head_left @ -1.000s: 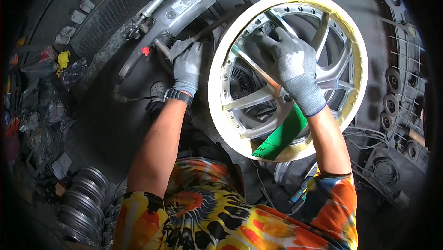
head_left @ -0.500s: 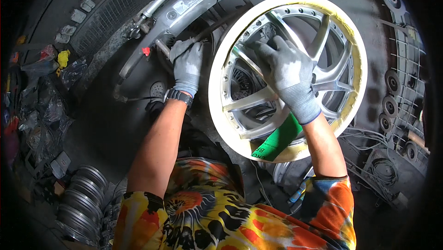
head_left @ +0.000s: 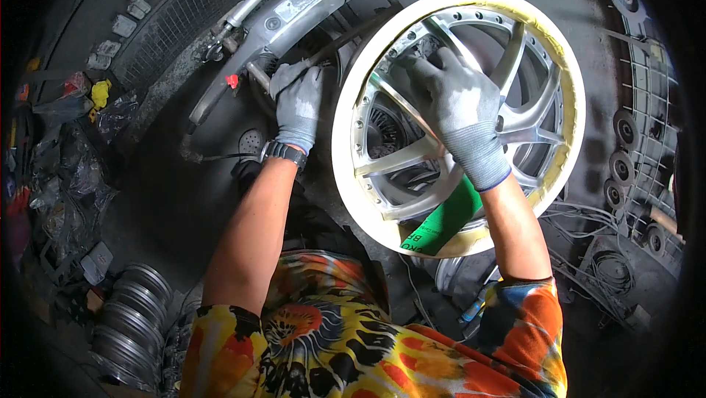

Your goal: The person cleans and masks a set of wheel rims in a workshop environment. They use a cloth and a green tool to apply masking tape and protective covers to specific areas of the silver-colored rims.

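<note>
A silver wheel (head_left: 519,133) stands right of the middle, its rim covered in pale yellow tape (head_left: 568,108). The right hand (head_left: 462,97), in a grey glove, reaches over its far left part with bent fingers; their tips are hidden, so I cannot tell what they grip. A green strip (head_left: 445,220) crosses the wheel's near side. Left of the wheel, the gloved left hand (head_left: 296,97) has curled fingers, their hold unclear, beside a grey machine (head_left: 298,19). Stacked rims (head_left: 132,324) sit near left; round discs (head_left: 622,168) line the right.
</note>
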